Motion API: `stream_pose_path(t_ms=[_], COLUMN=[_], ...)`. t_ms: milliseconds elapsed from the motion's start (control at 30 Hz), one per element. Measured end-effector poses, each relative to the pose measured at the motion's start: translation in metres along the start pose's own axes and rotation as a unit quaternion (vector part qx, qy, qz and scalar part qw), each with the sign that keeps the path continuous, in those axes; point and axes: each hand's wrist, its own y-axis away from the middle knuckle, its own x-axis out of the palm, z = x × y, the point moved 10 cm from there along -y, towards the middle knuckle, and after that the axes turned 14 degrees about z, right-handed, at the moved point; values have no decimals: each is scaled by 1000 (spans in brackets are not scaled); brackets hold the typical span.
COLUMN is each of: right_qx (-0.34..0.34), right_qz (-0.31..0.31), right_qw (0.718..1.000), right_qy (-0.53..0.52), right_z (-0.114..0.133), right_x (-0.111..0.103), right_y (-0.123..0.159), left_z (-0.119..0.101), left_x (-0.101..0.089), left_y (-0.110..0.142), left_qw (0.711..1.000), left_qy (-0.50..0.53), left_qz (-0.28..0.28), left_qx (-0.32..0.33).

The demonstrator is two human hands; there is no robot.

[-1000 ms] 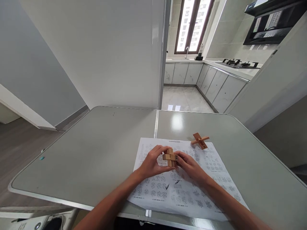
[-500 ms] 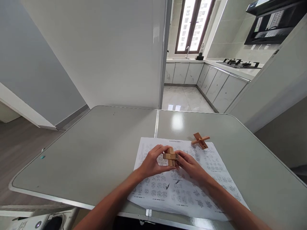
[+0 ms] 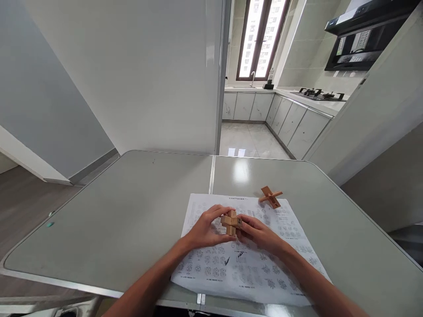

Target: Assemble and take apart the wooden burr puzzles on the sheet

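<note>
Between my two hands is a wooden interlocking burr puzzle (image 3: pixel 231 222), made of short light-brown bars crossing each other, with a dark mark on one bar end. My left hand (image 3: pixel 209 229) grips it from the left, index finger on top and thumb beneath. My right hand (image 3: pixel 259 233) pinches its right side, with some of the fingers hidden behind the puzzle. Both hands are just above a printed instruction sheet (image 3: pixel 244 270), covered in small diagrams with two dark tick marks.
A second wooden puzzle (image 3: pixel 271 197), flat crossed slats with a rod through them, rests at the sheet's far right edge. The grey folding table (image 3: pixel 132 211) has a seam down its middle. A small green bit (image 3: pixel 50 224) lies near its left edge.
The puzzle has been turned a little in my hands, so a different side and bar ends face me. My view has shifted slightly. The second puzzle stays put on the table.
</note>
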Motion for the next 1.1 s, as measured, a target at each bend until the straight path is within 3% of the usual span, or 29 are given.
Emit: stream_pose_path(t_ms=[267, 467, 733, 1100], right_qx=[4, -21, -72, -95], right_qz=[-1, -56, -243, -292], right_qw=[999, 992, 930, 880], right_qy=[-33, -113, -266, -364], right_z=[-5, -4, -15, -32], right_x=[1, -10, -64, -82], right_y=[-1, -2, 18, 28], left_z=[0, 12, 40, 44], left_x=[2, -3, -27, -22], left_y=[1, 0, 9, 10], left_qw=[1000, 999, 979, 974], left_qy=[0, -6, -4, -2], left_qz=[12, -20, -161, -140], left_qx=[18, -36, -128, -178])
